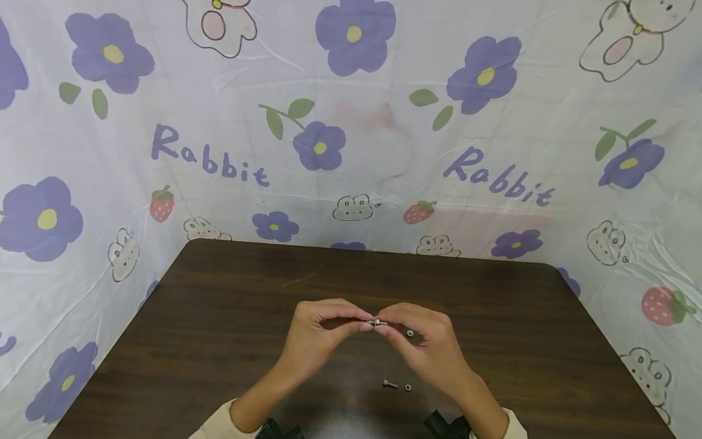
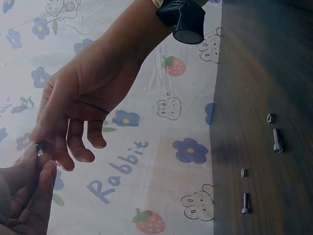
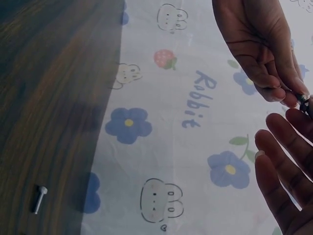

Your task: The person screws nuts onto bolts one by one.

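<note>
My left hand pinches one end of a small metal bolt between thumb and fingertips. From the other side, my right hand pinches what looks like a nut on that bolt, its thin shank pointing right. Both hands are raised over the table, fingertips meeting. Fingers hide much of the pieces. Below the hands lie a loose bolt and a nut. Another nut shows beside the right hand. A second loose bolt appears in the left wrist view.
A dark wooden table spans the front, backed by a printed cloth with flowers and rabbits. A thin thread-like strand lies toward the back. Black wrist-worn devices show at the bottom edge.
</note>
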Demonstrator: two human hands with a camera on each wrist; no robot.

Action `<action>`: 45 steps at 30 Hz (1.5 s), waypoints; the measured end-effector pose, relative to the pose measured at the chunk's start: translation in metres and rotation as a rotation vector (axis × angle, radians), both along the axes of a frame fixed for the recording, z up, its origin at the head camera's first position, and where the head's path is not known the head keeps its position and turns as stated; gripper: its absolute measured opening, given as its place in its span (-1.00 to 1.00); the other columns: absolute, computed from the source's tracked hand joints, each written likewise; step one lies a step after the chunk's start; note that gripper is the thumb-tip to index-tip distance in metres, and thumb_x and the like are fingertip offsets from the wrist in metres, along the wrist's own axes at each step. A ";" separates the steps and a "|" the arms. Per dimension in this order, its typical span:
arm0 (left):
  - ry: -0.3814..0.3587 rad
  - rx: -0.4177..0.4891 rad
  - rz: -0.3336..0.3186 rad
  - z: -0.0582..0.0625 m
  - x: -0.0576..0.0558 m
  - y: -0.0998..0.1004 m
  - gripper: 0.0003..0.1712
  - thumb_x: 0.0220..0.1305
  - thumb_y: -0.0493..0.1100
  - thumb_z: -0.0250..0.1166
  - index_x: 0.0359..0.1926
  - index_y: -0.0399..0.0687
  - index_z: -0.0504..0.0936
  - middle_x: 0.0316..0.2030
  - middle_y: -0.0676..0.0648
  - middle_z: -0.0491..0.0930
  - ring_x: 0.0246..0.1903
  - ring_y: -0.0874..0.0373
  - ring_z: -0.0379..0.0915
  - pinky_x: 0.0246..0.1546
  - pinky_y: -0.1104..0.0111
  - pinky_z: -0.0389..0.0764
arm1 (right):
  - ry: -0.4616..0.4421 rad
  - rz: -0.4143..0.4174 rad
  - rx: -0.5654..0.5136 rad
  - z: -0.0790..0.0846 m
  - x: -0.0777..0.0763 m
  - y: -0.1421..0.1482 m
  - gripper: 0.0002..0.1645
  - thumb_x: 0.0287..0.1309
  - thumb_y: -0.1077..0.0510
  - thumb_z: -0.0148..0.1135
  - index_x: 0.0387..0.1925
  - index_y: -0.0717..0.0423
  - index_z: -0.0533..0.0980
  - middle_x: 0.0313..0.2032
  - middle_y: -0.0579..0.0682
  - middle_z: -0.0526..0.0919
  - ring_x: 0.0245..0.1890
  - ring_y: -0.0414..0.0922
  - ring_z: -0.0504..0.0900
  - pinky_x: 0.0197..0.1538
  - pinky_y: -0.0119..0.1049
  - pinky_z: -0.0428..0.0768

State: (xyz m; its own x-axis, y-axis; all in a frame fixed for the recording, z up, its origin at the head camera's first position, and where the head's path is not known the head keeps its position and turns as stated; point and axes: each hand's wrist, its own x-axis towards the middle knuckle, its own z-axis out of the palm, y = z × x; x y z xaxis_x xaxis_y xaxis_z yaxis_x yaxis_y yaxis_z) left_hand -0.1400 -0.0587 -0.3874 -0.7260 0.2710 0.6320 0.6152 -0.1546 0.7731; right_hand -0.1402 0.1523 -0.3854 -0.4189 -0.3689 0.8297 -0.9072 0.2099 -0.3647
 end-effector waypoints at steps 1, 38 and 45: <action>0.001 0.000 -0.002 0.000 0.000 0.000 -0.88 0.19 -0.42 0.44 -0.23 -0.28 0.80 -0.31 -0.12 0.77 -0.30 0.05 0.73 -0.28 0.17 0.75 | -0.003 -0.001 0.000 0.000 0.000 0.000 -0.89 0.24 0.29 0.40 -0.19 0.11 0.70 -0.26 0.00 0.76 -0.30 -0.13 0.74 -0.19 -0.41 0.68; -0.002 -0.021 0.030 -0.001 0.000 -0.001 -0.88 0.20 -0.39 0.45 -0.22 -0.24 0.80 -0.31 -0.09 0.77 -0.30 0.07 0.73 -0.28 0.19 0.76 | -0.049 -0.035 0.029 0.001 0.003 0.001 -0.79 0.20 0.35 0.40 -0.13 0.08 0.69 -0.24 -0.03 0.77 -0.31 -0.20 0.72 -0.24 -0.42 0.67; -0.013 -0.016 0.028 -0.002 0.000 0.000 -0.89 0.21 -0.38 0.44 -0.22 -0.24 0.80 -0.29 -0.09 0.77 -0.27 0.05 0.74 -0.25 0.18 0.75 | -0.064 0.018 -0.009 0.001 0.004 0.000 -0.63 0.10 0.43 0.44 -0.04 0.15 0.67 -0.22 0.04 0.78 -0.37 -0.22 0.69 -0.32 -0.47 0.65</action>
State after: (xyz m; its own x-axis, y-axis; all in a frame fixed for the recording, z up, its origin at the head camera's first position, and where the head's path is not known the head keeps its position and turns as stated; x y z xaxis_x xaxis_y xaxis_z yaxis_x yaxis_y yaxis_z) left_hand -0.1401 -0.0588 -0.3894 -0.7414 0.2604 0.6185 0.6092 -0.1256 0.7830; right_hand -0.1363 0.1528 -0.3849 -0.4648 -0.3694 0.8047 -0.8854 0.1904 -0.4240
